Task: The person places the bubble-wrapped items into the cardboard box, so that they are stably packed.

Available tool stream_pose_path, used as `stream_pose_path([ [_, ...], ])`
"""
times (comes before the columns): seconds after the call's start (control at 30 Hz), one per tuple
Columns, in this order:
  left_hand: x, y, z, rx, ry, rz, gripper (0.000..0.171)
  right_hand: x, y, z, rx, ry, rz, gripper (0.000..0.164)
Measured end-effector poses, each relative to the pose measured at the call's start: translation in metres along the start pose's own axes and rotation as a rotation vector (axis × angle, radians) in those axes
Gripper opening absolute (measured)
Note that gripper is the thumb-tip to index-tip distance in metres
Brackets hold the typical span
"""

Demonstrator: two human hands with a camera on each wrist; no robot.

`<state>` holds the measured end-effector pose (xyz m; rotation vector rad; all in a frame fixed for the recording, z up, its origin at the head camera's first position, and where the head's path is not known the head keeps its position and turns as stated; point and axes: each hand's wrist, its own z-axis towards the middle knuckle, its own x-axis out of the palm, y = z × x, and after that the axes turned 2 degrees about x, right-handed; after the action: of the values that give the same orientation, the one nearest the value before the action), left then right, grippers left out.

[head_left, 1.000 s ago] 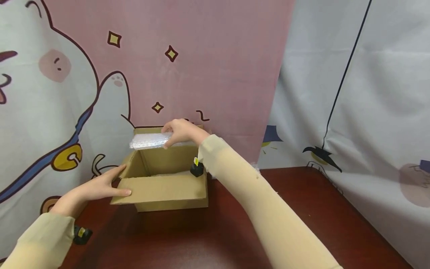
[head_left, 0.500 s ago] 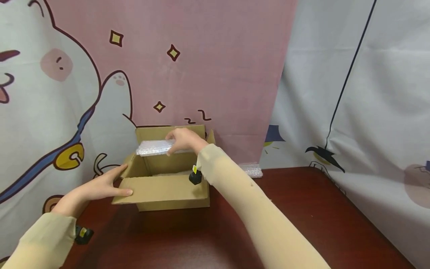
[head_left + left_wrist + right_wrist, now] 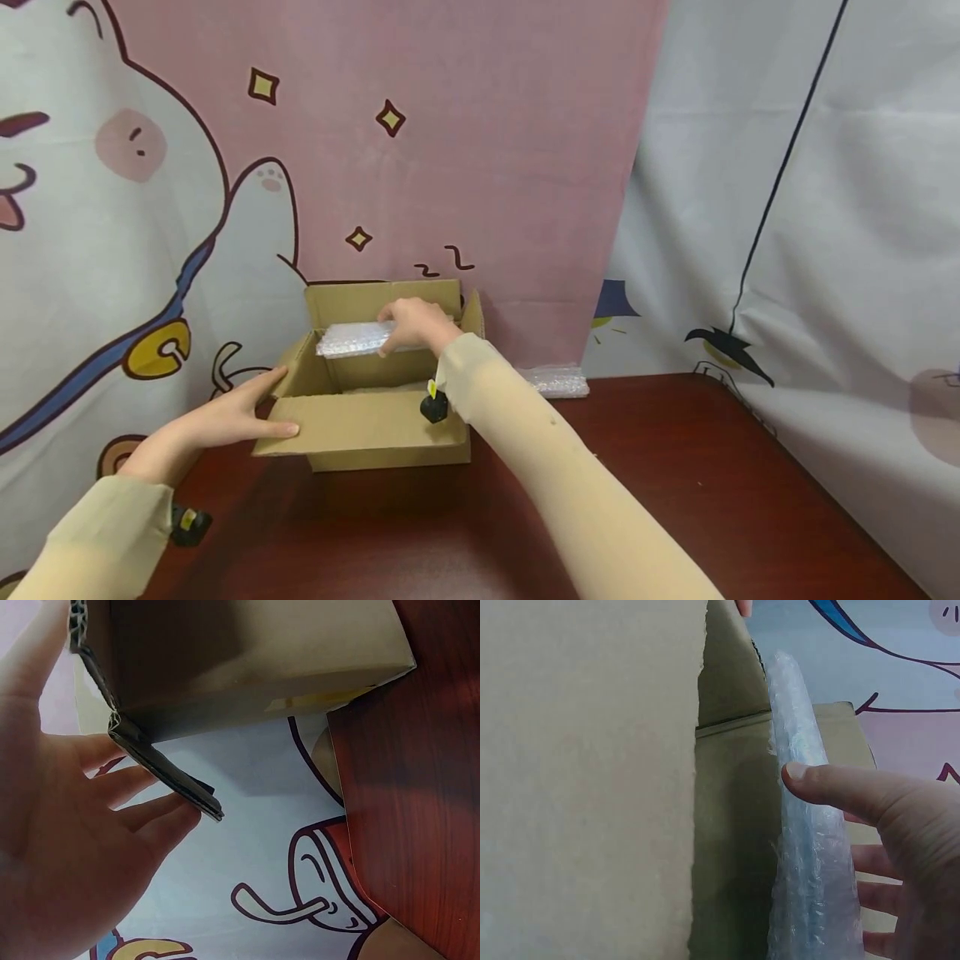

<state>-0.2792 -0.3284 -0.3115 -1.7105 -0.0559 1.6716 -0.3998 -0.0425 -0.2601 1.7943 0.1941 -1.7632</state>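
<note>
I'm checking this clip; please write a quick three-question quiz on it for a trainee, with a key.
1. True or false: the right hand grips a bubble-wrapped package.
2. Where does the thumb of the left hand rest on the cardboard box? A) back flap B) front flap C) right flap
3. Fill in: in the head view, another clear-wrapped bundle lies on the table to the ____ of the box.

Key: 1. True. 2. B. 3. right.

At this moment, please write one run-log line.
right hand: grips flat whitish bubble-wrapped packet | left hand: holds open brown cardboard box | packet: over box
</note>
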Motion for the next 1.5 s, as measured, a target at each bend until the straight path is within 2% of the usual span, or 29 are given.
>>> stream_pose_path([
  [0.53,0.002,0.001,0.001,-0.003,-0.005,-0.003,0.104,0.004,-0.008,0.002,0.05,-0.019,0.003,0.062],
  [1.07,0.002,0.0,0.001,-0.015,-0.001,0.001,0.105,0.016,-0.014,0.008,0.028,-0.012,0.012,0.06],
  [1.5,0.002,0.0,0.001,-0.024,-0.005,0.006,0.105,0.017,-0.011,0.007,-0.004,0.007,0.005,0.06],
])
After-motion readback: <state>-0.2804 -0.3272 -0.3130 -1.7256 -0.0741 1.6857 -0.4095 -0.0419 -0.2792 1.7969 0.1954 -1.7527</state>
